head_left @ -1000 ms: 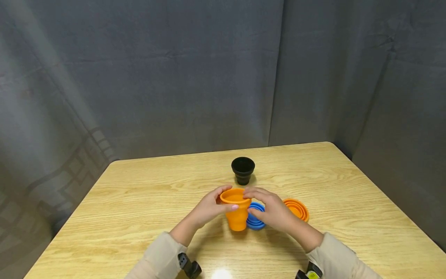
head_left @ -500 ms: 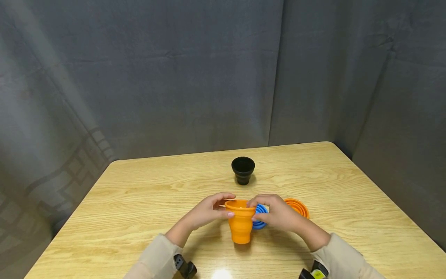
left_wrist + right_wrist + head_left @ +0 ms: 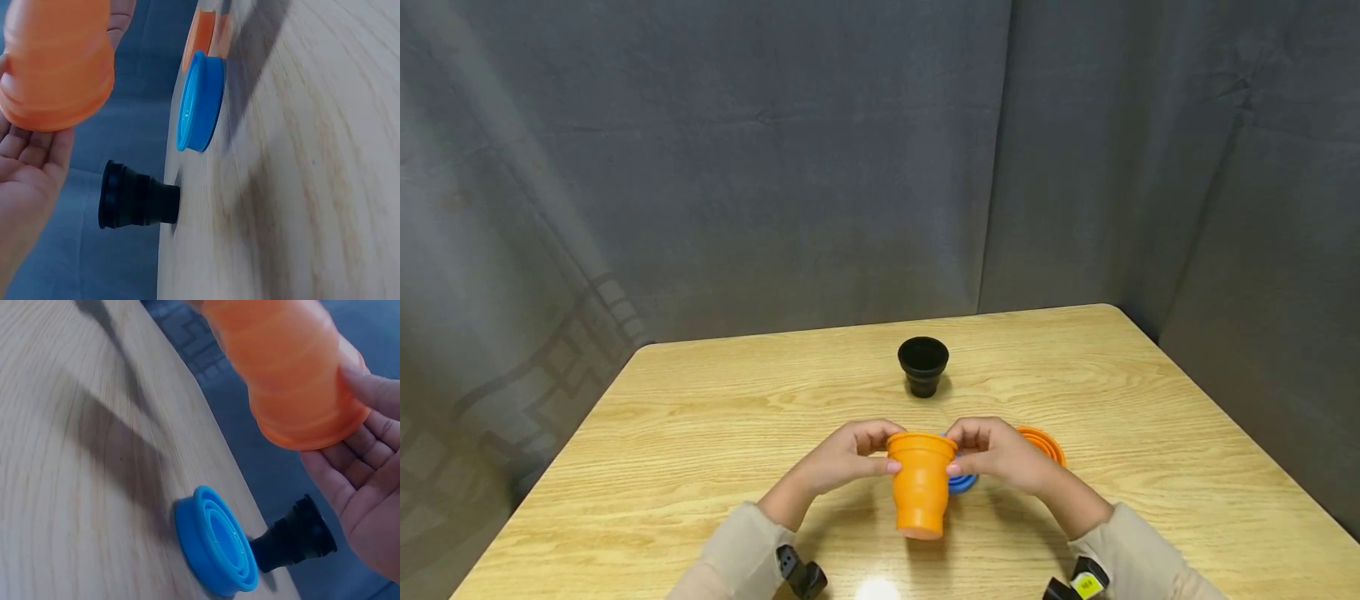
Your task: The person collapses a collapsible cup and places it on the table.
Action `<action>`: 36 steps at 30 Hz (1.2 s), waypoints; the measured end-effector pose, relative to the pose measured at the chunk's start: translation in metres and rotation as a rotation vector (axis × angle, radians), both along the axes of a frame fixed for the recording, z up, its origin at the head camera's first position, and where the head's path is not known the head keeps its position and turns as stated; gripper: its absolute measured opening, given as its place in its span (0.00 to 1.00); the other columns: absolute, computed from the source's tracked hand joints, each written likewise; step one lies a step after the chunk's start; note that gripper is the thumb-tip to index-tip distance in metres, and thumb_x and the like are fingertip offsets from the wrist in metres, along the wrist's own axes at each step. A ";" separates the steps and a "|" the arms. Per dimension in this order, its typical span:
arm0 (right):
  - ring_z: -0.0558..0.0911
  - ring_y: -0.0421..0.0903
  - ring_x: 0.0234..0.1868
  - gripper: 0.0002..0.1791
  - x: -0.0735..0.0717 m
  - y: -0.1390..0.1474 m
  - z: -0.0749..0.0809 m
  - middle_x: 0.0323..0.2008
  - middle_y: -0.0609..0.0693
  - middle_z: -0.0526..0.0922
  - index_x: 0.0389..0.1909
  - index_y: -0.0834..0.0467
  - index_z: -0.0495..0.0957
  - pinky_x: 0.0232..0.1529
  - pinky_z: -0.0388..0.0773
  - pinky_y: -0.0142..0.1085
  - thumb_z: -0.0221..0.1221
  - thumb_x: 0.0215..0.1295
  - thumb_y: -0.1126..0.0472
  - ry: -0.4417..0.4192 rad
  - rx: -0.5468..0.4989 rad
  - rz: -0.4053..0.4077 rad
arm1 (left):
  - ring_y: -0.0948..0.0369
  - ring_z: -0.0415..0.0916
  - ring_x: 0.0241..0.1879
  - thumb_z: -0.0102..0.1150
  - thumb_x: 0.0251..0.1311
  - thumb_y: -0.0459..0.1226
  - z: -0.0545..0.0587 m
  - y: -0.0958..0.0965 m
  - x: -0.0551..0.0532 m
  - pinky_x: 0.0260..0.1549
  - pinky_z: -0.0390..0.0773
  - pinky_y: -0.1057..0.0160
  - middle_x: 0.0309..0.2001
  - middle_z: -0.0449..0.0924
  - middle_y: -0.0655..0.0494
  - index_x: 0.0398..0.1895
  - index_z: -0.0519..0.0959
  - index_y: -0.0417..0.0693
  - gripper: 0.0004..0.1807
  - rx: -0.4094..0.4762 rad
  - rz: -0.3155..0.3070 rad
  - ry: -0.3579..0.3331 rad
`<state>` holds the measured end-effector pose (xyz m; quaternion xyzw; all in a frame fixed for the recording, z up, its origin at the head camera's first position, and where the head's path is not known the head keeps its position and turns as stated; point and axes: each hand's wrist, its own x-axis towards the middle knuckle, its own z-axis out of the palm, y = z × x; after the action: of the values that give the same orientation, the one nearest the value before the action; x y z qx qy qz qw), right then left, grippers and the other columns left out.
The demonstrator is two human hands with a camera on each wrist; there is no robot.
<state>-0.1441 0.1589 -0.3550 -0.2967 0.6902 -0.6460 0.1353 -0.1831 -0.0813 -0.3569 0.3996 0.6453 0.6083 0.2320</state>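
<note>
An extended orange collapsible cup point(image 3: 921, 485) is held above the table, its rim tilted away so the base faces me and the inside is hidden. My left hand point(image 3: 841, 460) grips the rim on the left, thumb on the near wall. On the opposite side my right hand point(image 3: 1006, 457) pinches the rim between thumb and fingers; the right wrist view shows the fingers under the cup's rim point(image 3: 312, 428). Behind the cup, partly covered, a blue collapsed cup point(image 3: 964, 483) lies flat on the table; its nested rings show in the right wrist view.
A black extended cup point(image 3: 923, 365) stands upright farther back on the wooden table point(image 3: 737, 400). To the right, partly behind my right hand, lies an orange collapsed cup point(image 3: 1045, 445). Grey curtains point(image 3: 820, 167) hang beyond the table's edges.
The orange cup has come nearer to me and tipped, so its opening no longer shows. My right hand's fingers have drawn in onto its rim.
</note>
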 end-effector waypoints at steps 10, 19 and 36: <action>0.74 0.40 0.31 0.04 -0.001 -0.003 -0.004 0.30 0.49 0.76 0.33 0.60 0.70 0.34 0.73 0.31 0.52 0.57 0.70 -0.098 -0.217 0.095 | 0.63 0.69 0.32 0.57 0.52 0.37 -0.004 0.004 -0.002 0.35 0.72 0.68 0.34 0.73 0.55 0.42 0.62 0.19 0.27 0.099 -0.014 -0.174; 0.74 0.38 0.28 0.07 -0.002 -0.005 -0.008 0.27 0.48 0.75 0.31 0.67 0.67 0.30 0.73 0.28 0.55 0.55 0.68 -0.108 -0.196 0.029 | 0.65 0.70 0.30 0.57 0.52 0.34 -0.009 0.010 -0.003 0.30 0.72 0.72 0.32 0.73 0.55 0.39 0.62 0.16 0.24 0.114 0.019 -0.122; 0.72 0.38 0.25 0.15 0.000 -0.010 -0.007 0.24 0.51 0.72 0.28 0.77 0.61 0.25 0.73 0.27 0.56 0.50 0.70 -0.073 -0.071 -0.095 | 0.66 0.70 0.27 0.51 0.47 0.24 -0.007 0.014 0.001 0.27 0.72 0.73 0.29 0.72 0.57 0.37 0.65 0.19 0.14 0.038 0.108 -0.053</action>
<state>-0.1440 0.1494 -0.3621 -0.2445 0.6748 -0.6861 0.1190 -0.1818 -0.0669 -0.3644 0.3523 0.6477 0.6426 0.2084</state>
